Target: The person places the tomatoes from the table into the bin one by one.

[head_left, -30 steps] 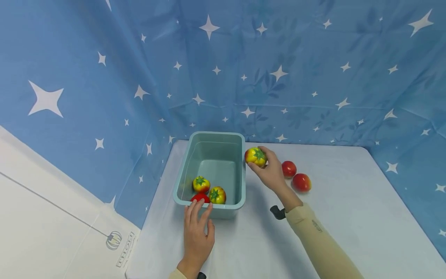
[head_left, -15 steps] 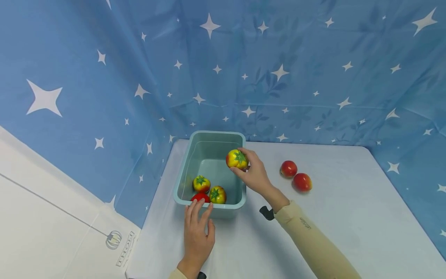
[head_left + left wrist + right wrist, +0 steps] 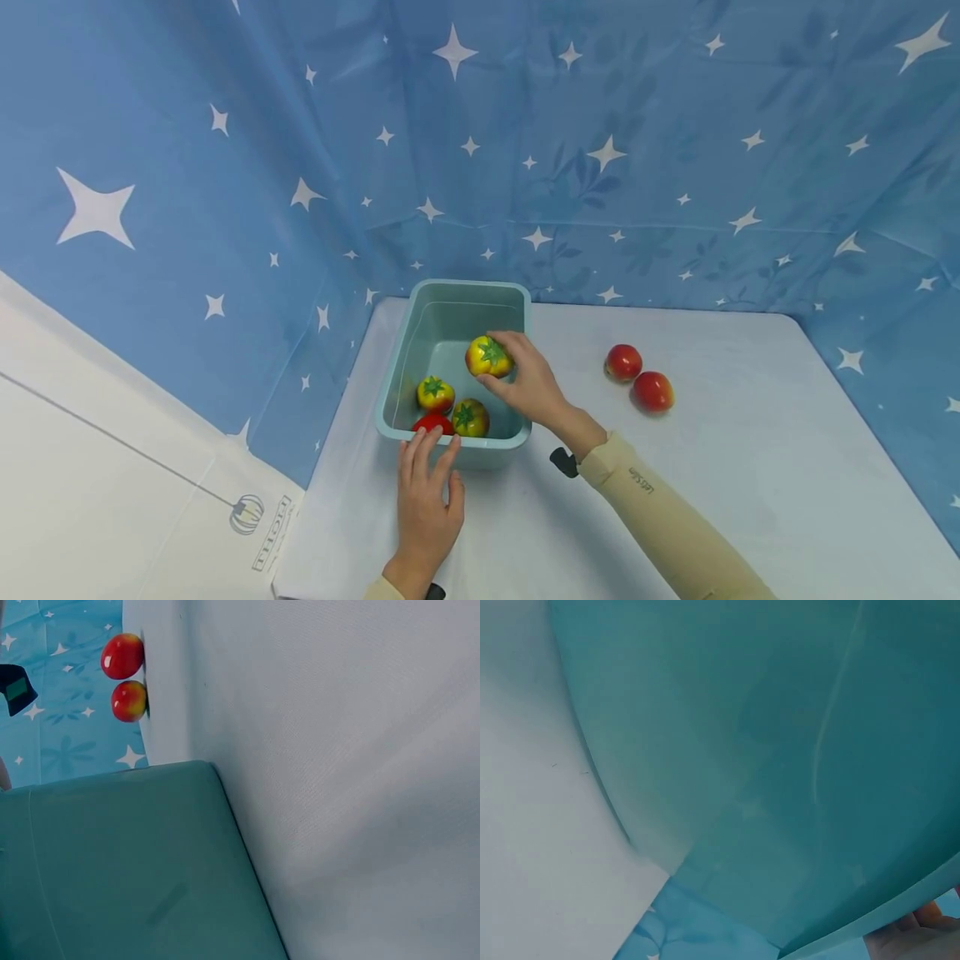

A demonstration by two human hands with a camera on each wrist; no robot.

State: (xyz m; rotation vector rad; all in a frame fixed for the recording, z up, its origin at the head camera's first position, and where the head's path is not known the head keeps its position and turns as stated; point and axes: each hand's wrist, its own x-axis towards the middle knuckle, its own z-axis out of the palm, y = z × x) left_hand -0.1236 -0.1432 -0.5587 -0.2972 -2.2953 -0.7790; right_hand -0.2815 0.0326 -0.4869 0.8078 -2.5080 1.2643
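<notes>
My right hand pinches a yellow-and-red toy tomato with a green star-shaped leaf top, over the inside of a blue-green plastic bin. Part of that hand shows beyond the bin's rim in the right wrist view. The fingers of my left hand rest nearly straight on the bin's near rim. Inside, near that rim, lie two leaf-topped tomatoes and a red one, partly hidden by the rim and left fingertips. The left wrist view shows the bin's outer wall.
Two red toy tomatoes lie close together on the white-covered table, right of the bin. A blue star-patterned curtain hangs behind the table and along its sides. A black wrist device sits at the right sleeve.
My right hand has carried the toy tomato leftward from outside the bin's right rim to over its inside, then slightly closer and lower. The left hand has stayed at the near rim.
</notes>
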